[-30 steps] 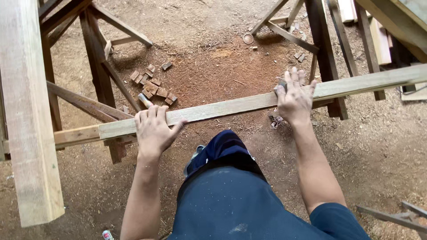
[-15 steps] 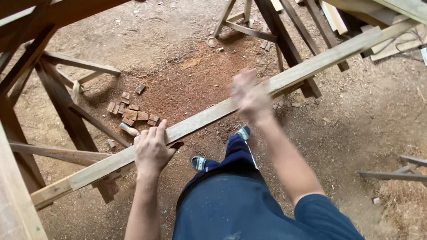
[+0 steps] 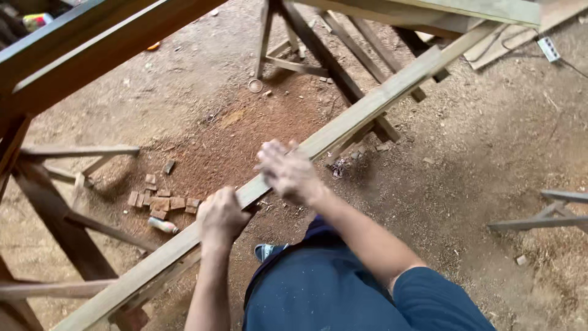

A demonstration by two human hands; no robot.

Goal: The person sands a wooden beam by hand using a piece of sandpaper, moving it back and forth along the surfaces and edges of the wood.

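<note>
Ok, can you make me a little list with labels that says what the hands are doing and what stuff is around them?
Left hand: wrapped over the long wooden plank
Right hand: blurred, at the plank's upper side; grip cannot be told
Plank: long, pale, running slantwise across dark wooden trestles
Ground: dirt with reddish sawdust
Near the left hand: small wood blocks in a heap on the ground
Far corner: white power strip with a cable
Below: the person's blue trousers

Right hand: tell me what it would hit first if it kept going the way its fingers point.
The right hand points up-left across the long wooden plank; past it, probably the dirt floor. Blurred, so direction is uncertain.
</note>
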